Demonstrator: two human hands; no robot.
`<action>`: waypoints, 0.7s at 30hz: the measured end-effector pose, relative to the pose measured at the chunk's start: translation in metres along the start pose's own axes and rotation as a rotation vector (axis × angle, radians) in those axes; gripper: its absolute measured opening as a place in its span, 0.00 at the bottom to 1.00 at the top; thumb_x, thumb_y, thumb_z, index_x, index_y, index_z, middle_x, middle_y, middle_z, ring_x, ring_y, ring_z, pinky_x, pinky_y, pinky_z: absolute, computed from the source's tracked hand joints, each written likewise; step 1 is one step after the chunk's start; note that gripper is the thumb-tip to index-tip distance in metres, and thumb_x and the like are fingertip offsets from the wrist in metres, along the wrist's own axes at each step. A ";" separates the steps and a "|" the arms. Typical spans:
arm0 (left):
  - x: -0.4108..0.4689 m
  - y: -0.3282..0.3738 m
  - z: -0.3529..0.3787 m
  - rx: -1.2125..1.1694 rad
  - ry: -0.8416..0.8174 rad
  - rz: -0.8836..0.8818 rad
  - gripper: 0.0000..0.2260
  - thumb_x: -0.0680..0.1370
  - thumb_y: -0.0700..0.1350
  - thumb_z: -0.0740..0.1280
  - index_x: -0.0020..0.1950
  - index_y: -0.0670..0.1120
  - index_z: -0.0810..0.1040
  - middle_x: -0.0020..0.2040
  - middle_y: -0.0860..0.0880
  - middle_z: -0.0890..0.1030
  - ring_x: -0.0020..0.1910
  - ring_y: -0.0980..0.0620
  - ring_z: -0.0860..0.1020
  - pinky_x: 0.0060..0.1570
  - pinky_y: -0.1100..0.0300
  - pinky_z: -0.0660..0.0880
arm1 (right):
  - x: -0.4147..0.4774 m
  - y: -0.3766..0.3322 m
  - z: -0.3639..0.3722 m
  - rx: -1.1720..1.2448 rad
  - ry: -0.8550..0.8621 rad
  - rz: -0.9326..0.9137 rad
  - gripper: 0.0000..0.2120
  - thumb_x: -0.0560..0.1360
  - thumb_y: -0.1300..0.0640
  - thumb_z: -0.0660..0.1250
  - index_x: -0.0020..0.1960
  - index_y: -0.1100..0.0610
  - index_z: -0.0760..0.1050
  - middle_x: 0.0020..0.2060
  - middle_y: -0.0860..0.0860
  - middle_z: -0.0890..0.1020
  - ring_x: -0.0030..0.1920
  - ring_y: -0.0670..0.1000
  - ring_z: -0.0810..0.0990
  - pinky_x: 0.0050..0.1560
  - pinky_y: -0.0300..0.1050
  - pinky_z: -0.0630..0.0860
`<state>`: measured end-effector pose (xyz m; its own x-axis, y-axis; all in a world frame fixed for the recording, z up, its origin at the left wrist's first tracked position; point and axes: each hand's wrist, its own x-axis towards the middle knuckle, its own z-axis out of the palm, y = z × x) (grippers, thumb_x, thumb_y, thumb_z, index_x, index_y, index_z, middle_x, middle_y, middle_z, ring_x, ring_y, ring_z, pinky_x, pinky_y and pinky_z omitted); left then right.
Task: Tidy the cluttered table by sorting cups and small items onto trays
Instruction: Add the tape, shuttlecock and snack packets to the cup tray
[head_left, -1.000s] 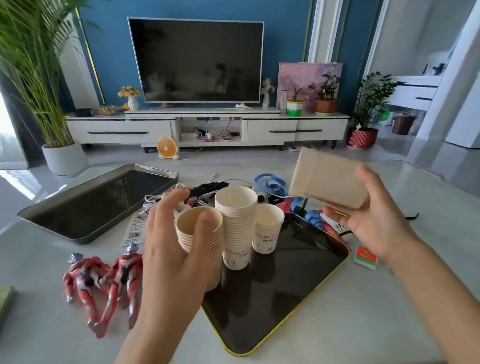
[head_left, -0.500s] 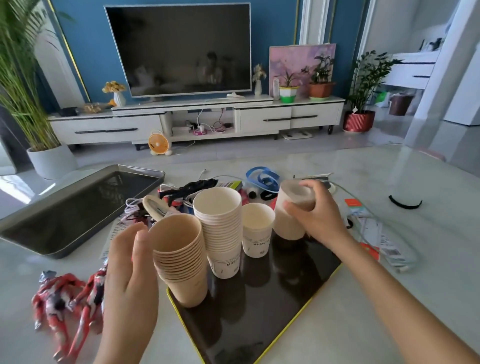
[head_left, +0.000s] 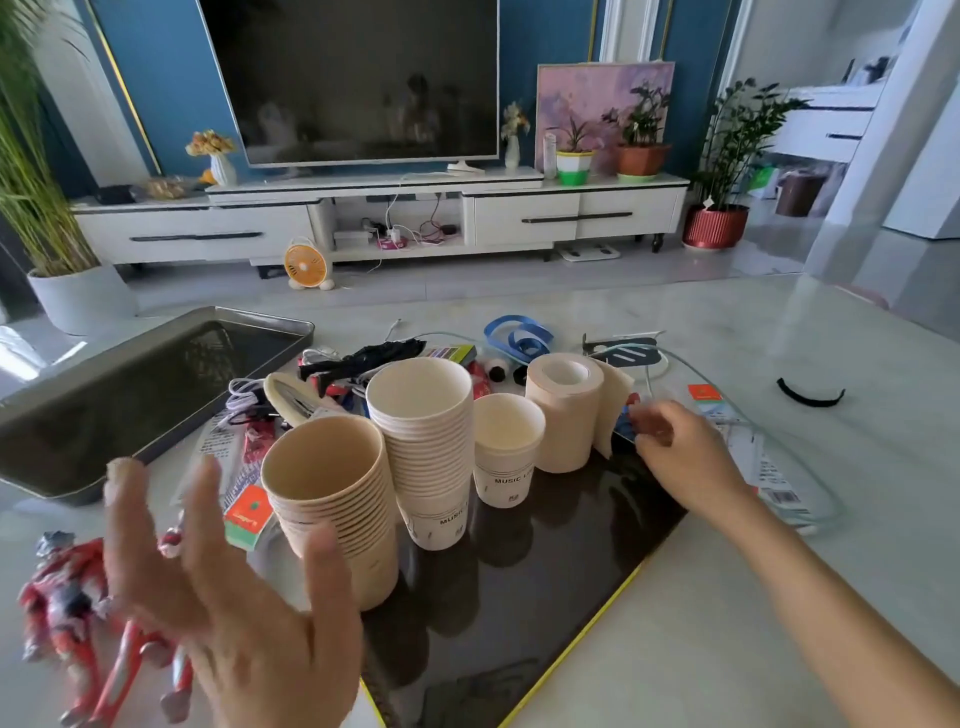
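The left hand is hovering low in the foreground with its fingers spread wide and straight, gripping nothing; its thumb is showing in front of a tall stack of tan cups, though whether it is touching the stack is unclear. That stack is standing at the left edge of the black tray with the yellow rim. Just beside it a stack of white cups is standing upright on the tray, then a single white cup, then a tan paper roll standing on end with a loose flap hanging off its right side. The right hand is reaching in beside that flap, its fingers loosely curled and blurred, and I cannot tell whether they are pinching anything. Behind the cups a jumble of small items is lying on the table – cables, a blue ribbon, packets. A grey metal tray is sitting off to the left, red toy figures are lying near the left hand, and a small orange-and-green box is lying left of the tan stack.
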<state>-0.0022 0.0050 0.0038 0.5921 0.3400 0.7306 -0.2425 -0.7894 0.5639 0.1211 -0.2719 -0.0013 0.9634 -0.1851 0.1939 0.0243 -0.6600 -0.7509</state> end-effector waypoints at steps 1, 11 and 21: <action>-0.009 0.009 0.000 -0.020 -0.013 0.159 0.19 0.79 0.58 0.55 0.65 0.49 0.64 0.63 0.40 0.73 0.58 0.42 0.74 0.54 0.46 0.73 | -0.003 0.007 0.002 -0.133 -0.027 -0.042 0.14 0.74 0.65 0.64 0.59 0.59 0.75 0.54 0.55 0.79 0.56 0.55 0.77 0.56 0.43 0.70; -0.088 0.019 0.052 0.243 -0.739 0.492 0.22 0.68 0.59 0.55 0.56 0.48 0.69 0.51 0.48 0.84 0.56 0.50 0.72 0.52 0.57 0.66 | -0.001 0.024 -0.005 -0.506 -0.115 -0.156 0.15 0.74 0.67 0.60 0.58 0.59 0.78 0.54 0.58 0.81 0.56 0.58 0.76 0.54 0.49 0.73; -0.093 0.005 0.051 0.338 -0.861 0.428 0.29 0.65 0.66 0.55 0.59 0.52 0.69 0.56 0.48 0.82 0.60 0.50 0.68 0.61 0.56 0.53 | -0.046 0.017 -0.044 -0.533 -0.397 0.082 0.08 0.70 0.59 0.65 0.49 0.52 0.73 0.40 0.50 0.76 0.42 0.51 0.75 0.35 0.40 0.68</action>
<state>-0.0193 -0.0564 -0.0812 0.8908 -0.3828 0.2448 -0.4129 -0.9068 0.0845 0.0653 -0.3065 0.0046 0.9840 -0.0351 -0.1745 -0.0902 -0.9435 -0.3189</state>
